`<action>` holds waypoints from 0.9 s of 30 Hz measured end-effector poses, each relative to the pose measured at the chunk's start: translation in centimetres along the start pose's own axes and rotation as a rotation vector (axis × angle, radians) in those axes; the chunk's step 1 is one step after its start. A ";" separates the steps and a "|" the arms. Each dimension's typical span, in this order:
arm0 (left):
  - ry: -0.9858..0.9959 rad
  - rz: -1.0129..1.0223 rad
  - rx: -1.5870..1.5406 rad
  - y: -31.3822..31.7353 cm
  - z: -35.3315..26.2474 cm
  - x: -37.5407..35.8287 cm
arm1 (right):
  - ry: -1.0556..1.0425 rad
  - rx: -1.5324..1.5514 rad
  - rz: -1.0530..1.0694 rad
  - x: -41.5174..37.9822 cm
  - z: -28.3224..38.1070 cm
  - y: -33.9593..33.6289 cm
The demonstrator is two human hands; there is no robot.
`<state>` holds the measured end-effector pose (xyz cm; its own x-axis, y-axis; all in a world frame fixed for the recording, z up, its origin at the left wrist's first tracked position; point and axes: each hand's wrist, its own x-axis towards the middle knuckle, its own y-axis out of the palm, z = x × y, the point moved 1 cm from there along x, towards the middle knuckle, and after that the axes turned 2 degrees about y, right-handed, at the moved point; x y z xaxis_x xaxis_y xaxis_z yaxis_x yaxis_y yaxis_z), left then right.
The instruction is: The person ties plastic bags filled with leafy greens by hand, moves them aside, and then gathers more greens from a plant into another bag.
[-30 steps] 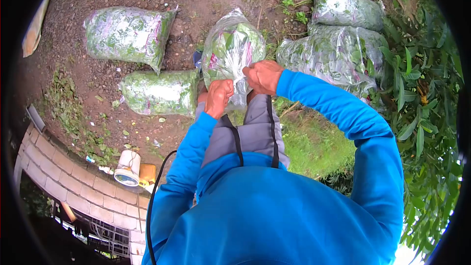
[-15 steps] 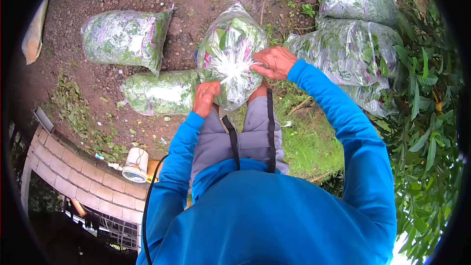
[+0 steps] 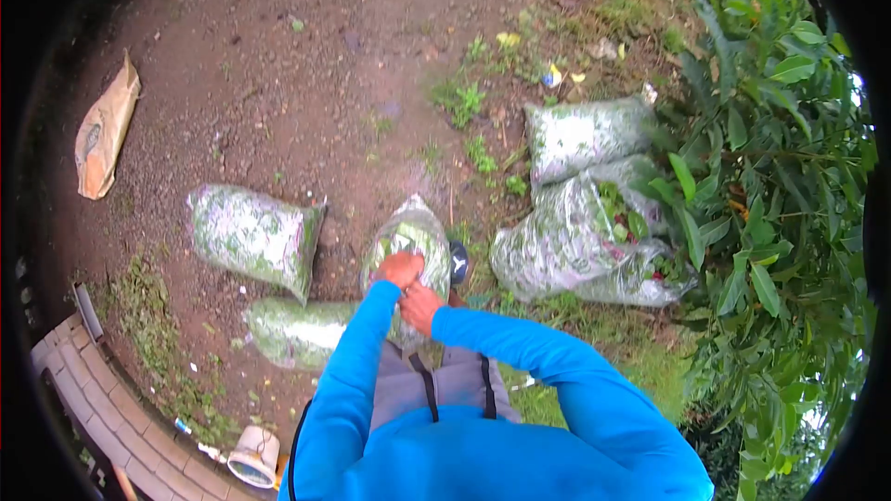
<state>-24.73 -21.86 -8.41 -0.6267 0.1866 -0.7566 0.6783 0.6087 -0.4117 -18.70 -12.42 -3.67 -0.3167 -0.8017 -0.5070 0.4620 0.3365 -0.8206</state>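
Observation:
A clear plastic bag packed with green leaves (image 3: 408, 227) stands upright in front of my legs. My left hand (image 3: 401, 269) is closed over its top, with the fingers bunched at the gathered mouth. Close below and touching it, my right hand (image 3: 422, 307) is also closed at the bag's mouth. Both hands cover the neck of the bag, so the gathered plastic between the fingers is mostly hidden.
Filled leaf bags lie to the left (image 3: 255, 237) and beside my left leg (image 3: 302, 332). More are piled on the right (image 3: 566, 237) near a leafy bush (image 3: 752, 250). A white bucket (image 3: 254, 456) stands by the brick edging (image 3: 102, 417); a brown sack (image 3: 109, 134) lies far left.
My hands have come together over the bag's mouth; earlier they were apart on either side of its gathered plastic. The left hand crossed to the far side. The view has shifted and tilted further ahead.

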 end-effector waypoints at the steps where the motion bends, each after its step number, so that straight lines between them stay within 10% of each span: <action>1: 0.038 0.078 0.128 -0.1 -1.2 0.1 | 0.091 -0.024 0.062 1.6 0.8 2.7; 8: 0.359 -0.200 0.042 -1.1 0.4 -3.3 | 0.259 0.042 -0.022 3.2 0.4 2.8; 12: 0.071 -0.547 -0.300 2.5 5.4 -6.3 | 0.330 0.486 0.117 3.6 -2.2 2.8; 17: 0.259 -0.284 -0.378 7.4 6.8 -9.2 | 0.565 1.106 0.567 4.3 -5.4 2.9; 27: 0.169 -0.431 -0.342 5.3 6.7 -8.6 | 0.427 1.838 0.402 2.1 -6.6 7.7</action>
<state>-13.14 -25.45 -7.47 -0.8905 -0.0300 -0.4540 0.2031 0.8666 -0.4558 -21.25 -8.21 -12.81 -0.0049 -0.5699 -0.8217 0.6304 -0.6396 0.4399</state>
